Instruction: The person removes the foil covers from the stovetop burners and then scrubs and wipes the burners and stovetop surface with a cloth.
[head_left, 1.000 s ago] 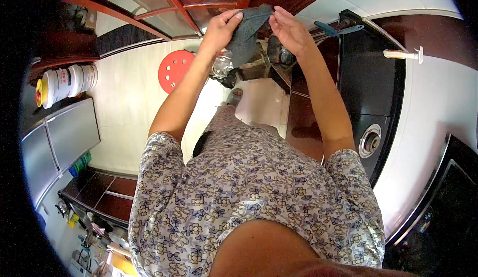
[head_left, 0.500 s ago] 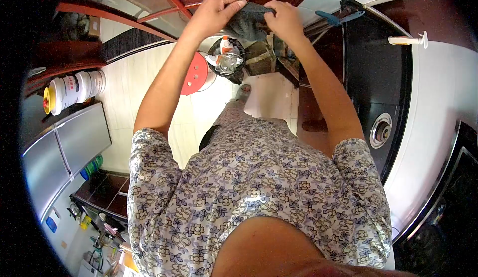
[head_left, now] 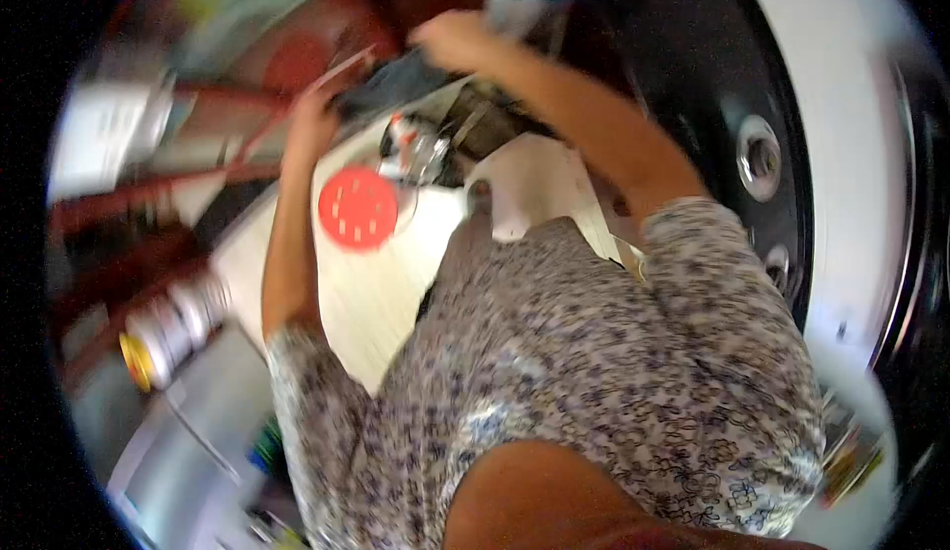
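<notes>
A dark grey cloth (head_left: 401,83) is stretched between my two hands at the top of the view, in front of a red-framed glass cabinet. My left hand (head_left: 319,110) grips its left end, with the fingers smeared by motion. At the upper right end, my right hand (head_left: 460,41) is closed on the cloth, also blurred. Beneath the cloth, a black-lined bin (head_left: 445,169) holds white and orange bottles (head_left: 404,135) and crumpled silvery wrapping.
A red round stool (head_left: 358,209) stands on the pale floor beside the bin. To the right runs a black cooktop with a round burner (head_left: 760,157). White tubs (head_left: 178,327), one with a yellow lid, are at the left. The red cabinet frame (head_left: 237,169) spans the upper left.
My view has swung, blurring the picture. Both hands and the cloth now appear further left, with my left hand lower than my right. The cloth stays between them.
</notes>
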Available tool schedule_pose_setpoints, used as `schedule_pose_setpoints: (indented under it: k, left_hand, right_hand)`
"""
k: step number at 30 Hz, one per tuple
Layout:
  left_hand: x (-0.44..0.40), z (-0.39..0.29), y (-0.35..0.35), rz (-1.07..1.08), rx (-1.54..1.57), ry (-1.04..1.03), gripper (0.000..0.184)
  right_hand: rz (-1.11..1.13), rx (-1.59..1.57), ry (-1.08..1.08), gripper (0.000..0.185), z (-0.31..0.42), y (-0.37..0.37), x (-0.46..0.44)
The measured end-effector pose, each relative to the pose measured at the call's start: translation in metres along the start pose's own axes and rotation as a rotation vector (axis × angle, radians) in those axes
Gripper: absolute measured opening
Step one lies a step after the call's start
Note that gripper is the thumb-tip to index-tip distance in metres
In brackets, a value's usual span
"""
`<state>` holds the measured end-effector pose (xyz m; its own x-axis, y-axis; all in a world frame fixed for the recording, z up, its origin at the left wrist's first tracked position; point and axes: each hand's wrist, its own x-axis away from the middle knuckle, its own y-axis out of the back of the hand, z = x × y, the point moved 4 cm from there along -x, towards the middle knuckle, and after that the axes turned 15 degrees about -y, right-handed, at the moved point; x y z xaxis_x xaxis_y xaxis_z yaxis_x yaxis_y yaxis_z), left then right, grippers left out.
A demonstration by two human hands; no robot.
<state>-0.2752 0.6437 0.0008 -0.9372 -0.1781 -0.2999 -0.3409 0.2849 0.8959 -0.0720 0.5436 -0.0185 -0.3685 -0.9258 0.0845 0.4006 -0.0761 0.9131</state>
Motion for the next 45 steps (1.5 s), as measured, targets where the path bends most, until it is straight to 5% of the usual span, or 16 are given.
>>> schedule_pose_setpoints:
  k: [1,3,4,5,9,11,15,18,23,26,29,35,41,42,44,45]
  left_hand:
    - [0.01,-0.005,-0.005,0.004,0.084,0.234,0.035]
    - [-0.004,-0.029,-0.004,-0.206,0.016,0.192,0.03]
    - [0.016,-0.018,-0.032,0.137,-0.092,0.289,0.03]
    - [0.021,-0.019,-0.044,0.212,-0.123,0.072,0.03]
    - [-0.004,-0.061,-0.057,-0.117,0.436,0.361,0.036]
    - [-0.015,-0.088,-0.085,0.11,0.329,0.173,0.036]
    - [-0.063,-0.155,-0.086,-0.057,0.776,0.521,0.035]
    - [-0.089,-0.19,-0.098,0.012,0.711,0.351,0.03]
    - [-0.113,-0.265,-0.117,0.115,0.883,0.167,0.031]
    - [-0.111,-0.28,-0.126,0.031,1.169,0.303,0.045]
    - [-0.088,-0.261,-0.166,-0.096,0.931,0.404,0.058]
    - [-0.047,-0.243,-0.204,-0.03,1.261,0.545,0.056]
    - [0.002,-0.199,-0.161,-0.283,1.212,0.673,0.031]
    - [0.021,-0.184,-0.157,-0.309,1.139,0.751,0.031]
    - [0.046,-0.168,-0.147,-0.379,1.056,0.883,0.031]
    - [0.056,-0.164,-0.137,-0.42,1.043,0.944,0.032]
  right_hand:
    - [-0.029,-0.117,-0.104,0.034,0.002,0.008,0.019]
    - [-0.455,-0.438,-0.044,0.03,-0.017,0.003,0.027]
    - [-0.112,-0.167,-0.085,0.027,-0.031,-0.021,0.043]
    - [0.227,0.085,-0.108,0.024,-0.043,-0.034,0.051]
    - [0.01,-0.449,-0.338,0.028,-0.086,-0.021,0.088]
    - [0.046,-0.625,-0.308,0.031,-0.094,-0.024,0.104]
    - [0.265,-1.111,-0.235,0.05,-0.094,-0.007,0.134]
    - [0.131,-0.998,-0.115,0.075,-0.099,0.002,0.16]
    - [-0.091,-0.909,-0.224,0.057,-0.148,0.004,0.204]
    - [-0.165,-0.966,-0.403,0.04,-0.176,0.01,0.228]
    - [-0.27,-0.9,-0.526,0.028,-0.186,0.052,0.264]
    - [-0.536,-0.789,-0.244,0.025,-0.135,0.132,0.29]
    - [-0.946,-0.844,0.165,0.023,-0.085,0.153,0.283]
    - [-0.844,-0.597,0.135,0.022,-0.088,0.104,0.244]
    - [-0.038,-0.461,-0.231,0.017,-0.12,-0.004,0.178]
    - [-0.086,-0.5,-0.299,0.019,-0.133,-0.032,0.162]
